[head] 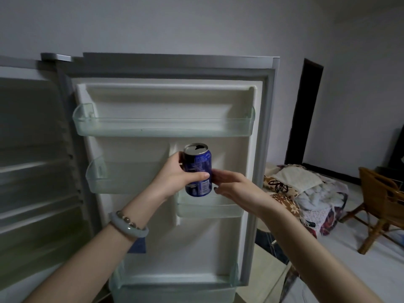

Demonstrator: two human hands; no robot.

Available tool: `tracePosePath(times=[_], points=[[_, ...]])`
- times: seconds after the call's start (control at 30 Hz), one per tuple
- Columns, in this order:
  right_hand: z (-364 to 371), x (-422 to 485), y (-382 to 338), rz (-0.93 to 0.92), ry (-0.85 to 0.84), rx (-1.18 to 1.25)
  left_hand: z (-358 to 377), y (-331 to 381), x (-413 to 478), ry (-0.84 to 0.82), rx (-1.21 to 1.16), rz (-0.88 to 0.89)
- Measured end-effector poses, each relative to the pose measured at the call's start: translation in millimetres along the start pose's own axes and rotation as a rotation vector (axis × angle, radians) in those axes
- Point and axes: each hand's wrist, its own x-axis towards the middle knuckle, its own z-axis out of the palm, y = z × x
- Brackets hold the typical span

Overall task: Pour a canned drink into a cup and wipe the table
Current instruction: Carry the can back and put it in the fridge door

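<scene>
Head view, so you're looking down the person's arms at an open fridge door (196, 248). The left hand (175, 176) is wrapped around a blue can (197, 169), thumb across the front and fingers round the back. It's held upright in the air, just above the small door bin (209, 209) near the door's right edge. The right hand (236, 189) isn't gripping anything. Its fingers are loosely stretched toward the can's right side, and I can't tell if the tips actually touch.

What worries me is the dark hole in the can's lid, which looks like it's been opened. If so, any tilt or jolt while carrying it could slosh drink out the top. A cold can also tends to be slick, so a one-hand grip could slide, and a sloppy handover to the right hand could bump it sideways.

No cup or surface is in shot, so the can will have to travel first, and pouring and wiping aren't started yet as far as I can judge. There's a wicker chair (384, 204) and a heap of blankets (306, 189) on the floor off to the right, so it's worth watching your feet while turning that way.
</scene>
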Motion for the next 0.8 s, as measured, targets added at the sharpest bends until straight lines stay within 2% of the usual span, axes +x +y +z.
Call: tracePosePath(times=[0.23, 0.57, 0.8], points=[[-11.7, 23.5, 25.1, 0.129, -0.059, 0.049, 20.5, -32.2, 15.8, 0.124, 0.097, -0.079], [-16.1, 40.5, 39.1, 0.157, -0.099, -0.086, 31.2, -49.9, 1.5, 0.184, 0.299, -0.062], [-10.5, 44.2, 39.6, 0.273, -0.117, -0.279, 36.2, -54.5, -6.3, 0.226, 0.363, -0.041]])
